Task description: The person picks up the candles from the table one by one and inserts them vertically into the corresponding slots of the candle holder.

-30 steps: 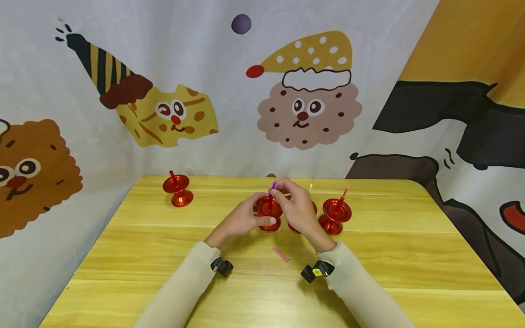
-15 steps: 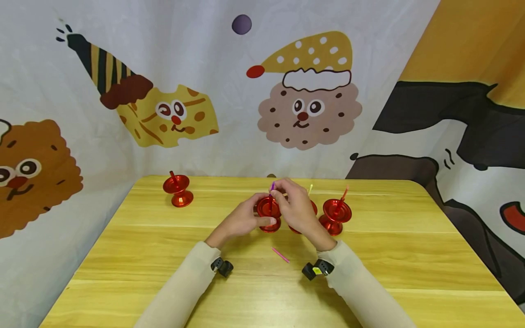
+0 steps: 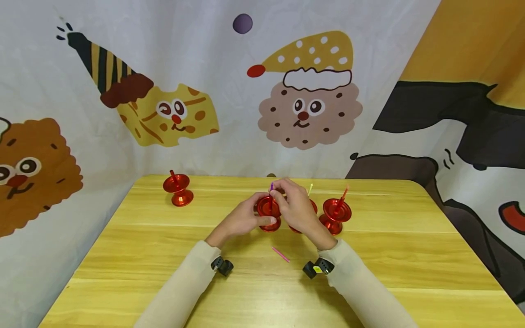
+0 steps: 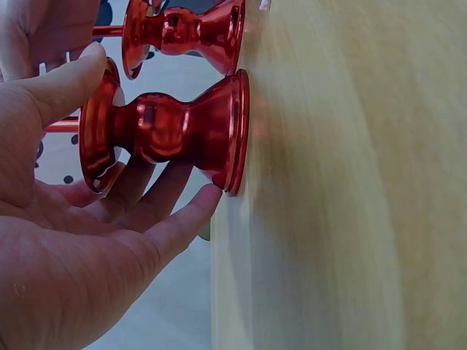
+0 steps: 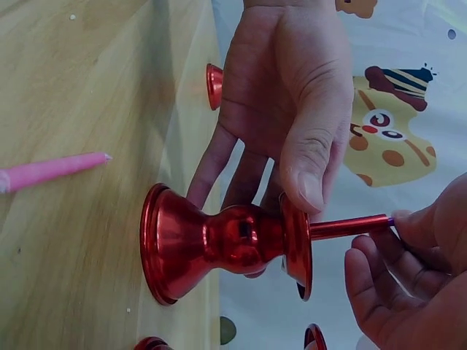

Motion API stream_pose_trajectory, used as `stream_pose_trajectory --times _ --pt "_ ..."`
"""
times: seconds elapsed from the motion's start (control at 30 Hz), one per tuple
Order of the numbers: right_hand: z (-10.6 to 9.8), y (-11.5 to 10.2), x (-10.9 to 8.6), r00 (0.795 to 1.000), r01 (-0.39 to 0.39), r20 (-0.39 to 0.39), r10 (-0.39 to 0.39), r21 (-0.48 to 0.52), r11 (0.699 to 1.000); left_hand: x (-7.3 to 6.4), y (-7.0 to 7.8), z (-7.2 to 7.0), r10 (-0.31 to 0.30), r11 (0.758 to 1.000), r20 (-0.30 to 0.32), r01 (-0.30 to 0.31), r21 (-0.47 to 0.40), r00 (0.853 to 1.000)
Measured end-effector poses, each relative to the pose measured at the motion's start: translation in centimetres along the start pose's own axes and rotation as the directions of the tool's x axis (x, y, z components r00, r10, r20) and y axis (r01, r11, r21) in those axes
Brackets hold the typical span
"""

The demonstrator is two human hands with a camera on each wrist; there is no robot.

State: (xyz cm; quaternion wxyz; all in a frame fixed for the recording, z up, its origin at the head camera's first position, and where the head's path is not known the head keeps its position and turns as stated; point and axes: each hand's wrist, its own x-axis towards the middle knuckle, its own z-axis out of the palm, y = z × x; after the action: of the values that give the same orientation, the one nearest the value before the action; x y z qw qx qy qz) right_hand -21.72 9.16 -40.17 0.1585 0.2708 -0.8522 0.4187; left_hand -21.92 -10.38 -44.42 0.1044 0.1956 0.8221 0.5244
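A shiny red candle holder point(image 3: 266, 209) stands upright on the table, a thin tube rising from its dish. My left hand point(image 3: 243, 217) holds it, thumb on the dish rim and fingers around the far side of the stem point(image 4: 157, 127). A purple candle point(image 3: 271, 186) sits at the top of the tube point(image 5: 350, 227), pinched between thumb and fingers of my right hand point(image 3: 298, 208). In the right wrist view only a sliver of purple shows at the tube's end. A pink candle point(image 3: 280, 254) lies on the wood in front of the holder.
Right of my right hand, a red holder point(image 3: 336, 212) bears an orange-red candle point(image 3: 346, 191). Another, partly hidden behind that hand, has a yellow candle point(image 3: 310, 187). A further holder point(image 3: 180, 197) with a bare tube stands back left on the table point(image 3: 143, 264). A printed curtain point(image 3: 229, 155) hangs behind.
The purple candle and the right fingertips have shifted very slightly left and the candle stands a little straighter. The left hand and the holder stay put.
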Motion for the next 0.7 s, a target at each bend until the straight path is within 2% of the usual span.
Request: stream_pose_trajectory --times 0.37,0.7 --pt "0.2 0.2 -0.1 1.000 0.009 0.007 -0.009 -0.024 1.000 0.0 -0.1 0.0 0.001 1.000 -0.006 -0.001 0.006 1.000" --pt "-0.5 -0.2 -1.1 0.999 -0.037 0.001 0.038 -0.051 0.998 0.1 -0.1 0.0 0.004 1.000 0.002 -0.004 -0.009 1.000"
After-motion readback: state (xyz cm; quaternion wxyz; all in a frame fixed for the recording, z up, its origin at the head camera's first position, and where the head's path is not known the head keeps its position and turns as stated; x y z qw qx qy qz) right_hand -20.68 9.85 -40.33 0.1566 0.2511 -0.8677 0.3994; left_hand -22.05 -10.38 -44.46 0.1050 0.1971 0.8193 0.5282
